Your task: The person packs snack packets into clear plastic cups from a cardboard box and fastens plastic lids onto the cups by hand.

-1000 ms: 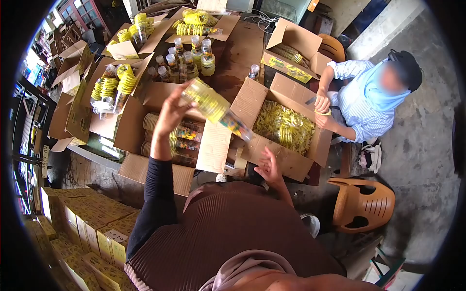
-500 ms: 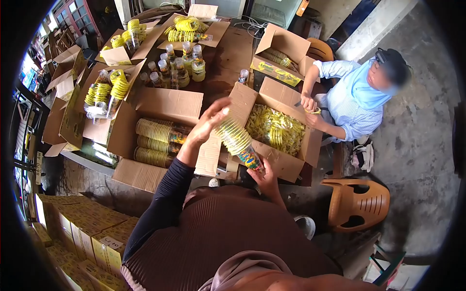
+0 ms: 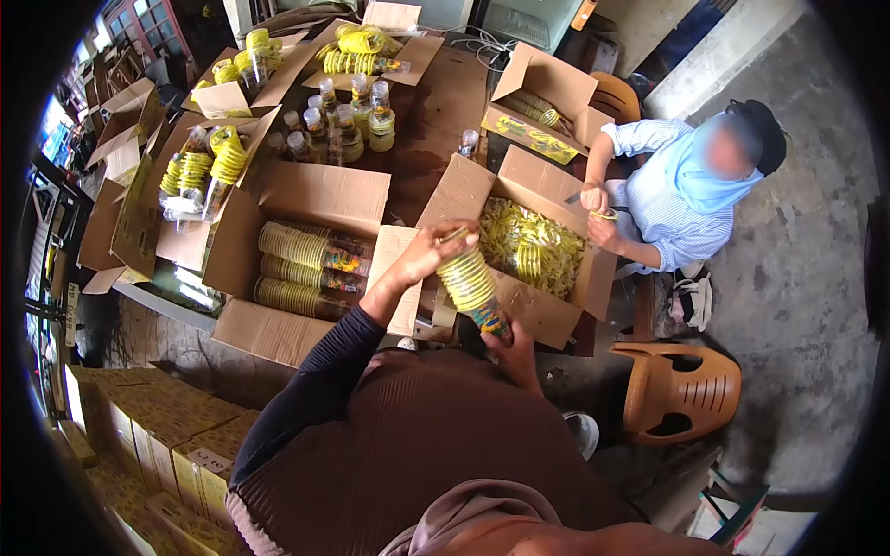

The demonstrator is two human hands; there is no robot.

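Note:
A long stack of nested clear plastic cups (image 3: 470,285) with yellow rims slants across in front of my body. At its upper end, my left hand (image 3: 434,250) has its fingers closed over the rims. The printed lower end is gripped by my right hand (image 3: 514,356), part of which the stack hides. Just left of my left hand stands an open carton (image 3: 324,193) with several similar cup stacks (image 3: 298,266) lying in it. Beyond the held stack, another open carton (image 3: 542,176) holds a heap of yellow strips (image 3: 519,227).
Across from me on the right, a person (image 3: 677,185) works with a blade and a small yellow item. More cartons with yellow-rimmed stacks (image 3: 197,176) fill the table's left side. Several capped bottles (image 3: 381,116) stand mid-table. An orange plastic chair (image 3: 681,389) is at right.
My left hand has come right and down onto the top end of the stack, its fingers now closed over it. The stack and my right hand have shifted slightly right and down.

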